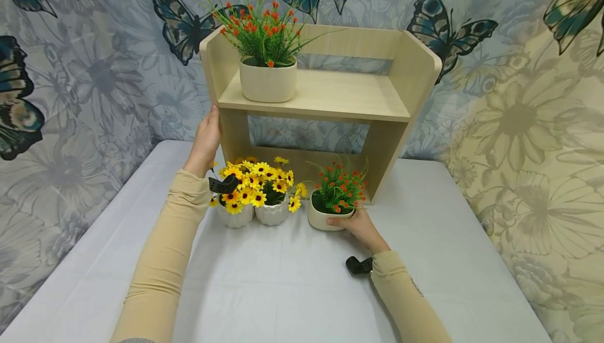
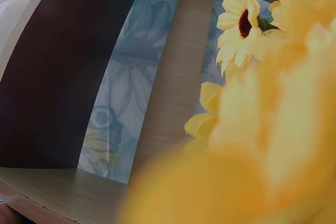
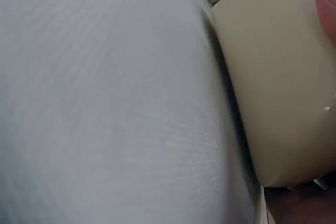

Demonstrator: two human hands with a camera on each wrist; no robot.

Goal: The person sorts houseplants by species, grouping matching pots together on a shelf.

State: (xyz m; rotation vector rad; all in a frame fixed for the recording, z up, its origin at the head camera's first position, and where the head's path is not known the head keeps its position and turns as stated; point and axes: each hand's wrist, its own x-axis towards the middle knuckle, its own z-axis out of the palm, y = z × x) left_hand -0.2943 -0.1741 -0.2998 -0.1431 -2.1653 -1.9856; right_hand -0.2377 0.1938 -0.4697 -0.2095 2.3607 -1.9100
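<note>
My right hand (image 1: 359,225) grips a cream oval flower pot (image 1: 322,220) holding a green plant with small red flowers (image 1: 341,188). Its thumb lies across the pot's front. The right wrist view shows the pot's smooth side (image 3: 278,77) close over the white tabletop, with a dark shadow along its base. My left hand (image 1: 205,141) touches the outer left side of a pale wooden two-tier shelf (image 1: 313,114), fingers pointing up along the panel. In the left wrist view, blurred yellow flowers (image 2: 273,124) cover much of the shelf's inside (image 2: 170,77).
Two white pots, one left (image 1: 236,218) and one beside it (image 1: 272,214), carry yellow daisy-like flowers before the lower tier. A larger cream pot (image 1: 268,83) with orange-red flowers stands at the upper tier's left. A butterfly-patterned wall covering (image 1: 113,70) rises behind the white table (image 1: 273,290).
</note>
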